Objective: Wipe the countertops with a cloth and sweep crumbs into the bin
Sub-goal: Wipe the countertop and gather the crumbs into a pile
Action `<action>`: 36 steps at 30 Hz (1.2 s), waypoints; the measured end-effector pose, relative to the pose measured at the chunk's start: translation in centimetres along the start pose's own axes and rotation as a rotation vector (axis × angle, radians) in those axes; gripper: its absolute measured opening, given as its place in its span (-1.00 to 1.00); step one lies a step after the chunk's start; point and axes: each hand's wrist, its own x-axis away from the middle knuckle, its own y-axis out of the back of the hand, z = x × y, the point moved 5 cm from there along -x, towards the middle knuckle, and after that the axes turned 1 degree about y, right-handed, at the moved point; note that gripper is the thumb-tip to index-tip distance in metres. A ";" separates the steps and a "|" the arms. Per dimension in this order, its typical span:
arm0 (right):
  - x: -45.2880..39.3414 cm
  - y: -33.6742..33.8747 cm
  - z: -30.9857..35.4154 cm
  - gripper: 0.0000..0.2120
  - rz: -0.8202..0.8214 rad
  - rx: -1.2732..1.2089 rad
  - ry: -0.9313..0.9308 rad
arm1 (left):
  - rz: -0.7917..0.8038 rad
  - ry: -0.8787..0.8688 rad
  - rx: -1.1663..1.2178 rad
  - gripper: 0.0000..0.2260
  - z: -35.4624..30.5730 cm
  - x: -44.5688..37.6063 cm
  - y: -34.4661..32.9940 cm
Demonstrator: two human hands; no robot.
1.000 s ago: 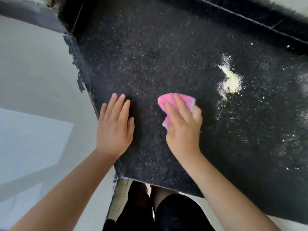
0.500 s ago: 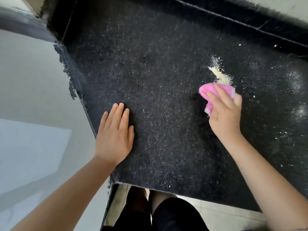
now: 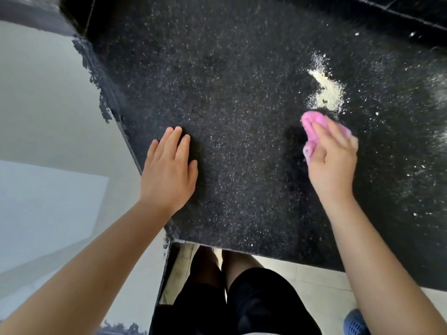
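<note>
So our crumpled pink cloth (image 3: 314, 125) sits right of centre, right hand (image 3: 331, 165) gripping it with curled fingers, just below the pale yellowish crumb pile (image 3: 326, 93). Left hand (image 3: 169, 170) lies flat, fingers together, on the speckled black stone countertop (image 3: 242, 68).

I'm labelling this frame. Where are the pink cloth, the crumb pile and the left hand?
pink cloth (image 3: 312, 120): head view, bunched top edge.
crumb pile (image 3: 329, 95): head view, dense pale middle.
left hand (image 3: 168, 170): head view, back of hand.

Bare forearms, black shorts (image 3: 254, 303), blue shoe (image 3: 355, 322)
</note>
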 end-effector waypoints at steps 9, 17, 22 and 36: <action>14.3 -5.8 13.3 -0.60 0.221 -0.155 0.220 | -0.265 0.012 0.112 -0.72 3.1 3.6 2.6; 10.1 -1.7 -0.5 -0.63 0.133 0.079 0.175 | -0.267 0.073 0.108 -0.71 -0.8 7.5 1.1; 2.3 0.7 -5.9 -0.52 0.047 0.120 0.063 | -0.195 0.040 0.002 -0.63 -4.8 8.9 -0.6; 7.5 0.2 -8.2 -0.54 0.229 0.170 0.292 | -0.006 0.174 -0.102 -0.57 -7.9 9.9 -3.3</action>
